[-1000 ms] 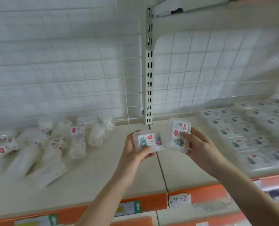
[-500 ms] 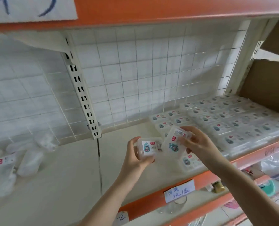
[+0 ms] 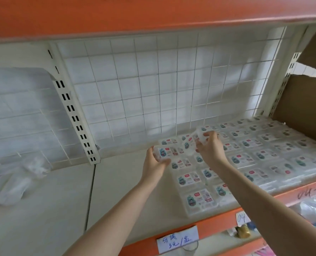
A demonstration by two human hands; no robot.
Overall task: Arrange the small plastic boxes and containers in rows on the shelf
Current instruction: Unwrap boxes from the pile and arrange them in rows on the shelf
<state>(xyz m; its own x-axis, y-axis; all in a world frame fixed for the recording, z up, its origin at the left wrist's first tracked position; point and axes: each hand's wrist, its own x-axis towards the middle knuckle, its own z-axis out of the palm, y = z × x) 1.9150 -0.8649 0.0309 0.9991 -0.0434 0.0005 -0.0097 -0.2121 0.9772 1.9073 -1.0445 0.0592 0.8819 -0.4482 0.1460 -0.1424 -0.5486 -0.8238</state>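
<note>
My left hand point(image 3: 154, 163) grips a small clear plastic box point(image 3: 169, 152) with a red and teal label, held just above the shelf point(image 3: 120, 196). My right hand point(image 3: 209, 146) pinches a second clear box point(image 3: 201, 134), tilted, over the back rows. Several identical labelled boxes point(image 3: 245, 159) lie flat in rows across the right half of the shelf, reaching the front edge.
A white wire grid point(image 3: 162, 89) backs the shelf, with a slotted upright point(image 3: 74, 115) at left. Clear plastic bags point(image 3: 19, 180) lie at far left. A cardboard panel point(image 3: 304, 108) stands at right. An orange shelf edge point(image 3: 218, 222) carries handwritten paper tags point(image 3: 177, 240).
The view swung right, from the bags toward the rows of boxes. Both hands reached forward with their boxes; the right hand now sits over the back rows.
</note>
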